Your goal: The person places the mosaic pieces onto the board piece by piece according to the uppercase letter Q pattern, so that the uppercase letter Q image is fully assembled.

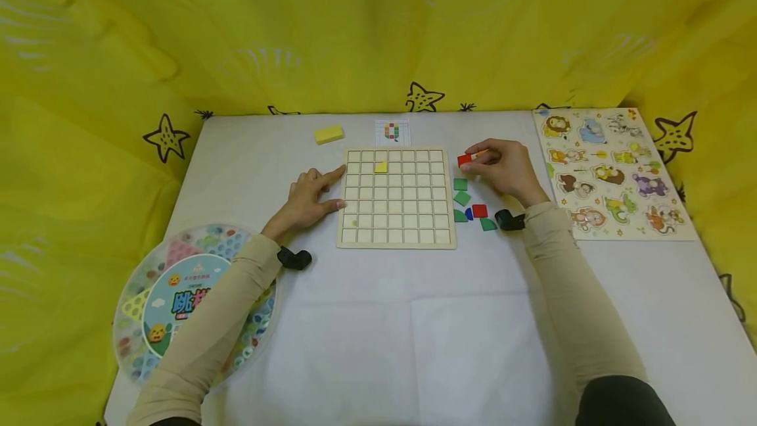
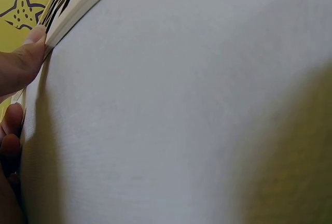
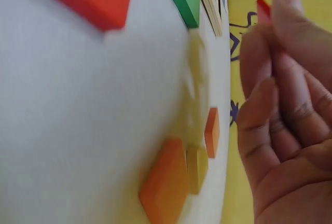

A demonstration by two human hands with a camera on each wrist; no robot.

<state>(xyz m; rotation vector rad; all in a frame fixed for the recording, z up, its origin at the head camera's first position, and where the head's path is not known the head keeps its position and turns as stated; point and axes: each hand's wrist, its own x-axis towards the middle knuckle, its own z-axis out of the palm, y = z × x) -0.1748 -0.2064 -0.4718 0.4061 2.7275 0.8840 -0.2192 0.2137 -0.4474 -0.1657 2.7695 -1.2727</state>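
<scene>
A wooden grid board (image 1: 396, 199) lies flat with one yellow piece (image 1: 381, 167) in an upper-left cell. The left hand (image 1: 304, 202) touches the board's left edge with thumb and index finger; in the left wrist view its thumb (image 2: 31, 53) lies against that edge. Just right of the board the right hand (image 1: 503, 166) pinches a red piece (image 1: 464, 160), held above the table in the right wrist view. Below that hand lie green pieces (image 1: 460, 184), a red square (image 1: 480, 211) and a blue piece (image 1: 469, 213). Orange pieces (image 3: 166, 182) appear beneath the hand.
A small pattern card (image 1: 392, 131) lies behind the board, with a yellow block (image 1: 328, 135) to its left. An animal picture board (image 1: 618, 176) lies at the right. The left forearm extends over a round game box (image 1: 133, 307). Yellow curtains (image 1: 355, 31) surround the white table.
</scene>
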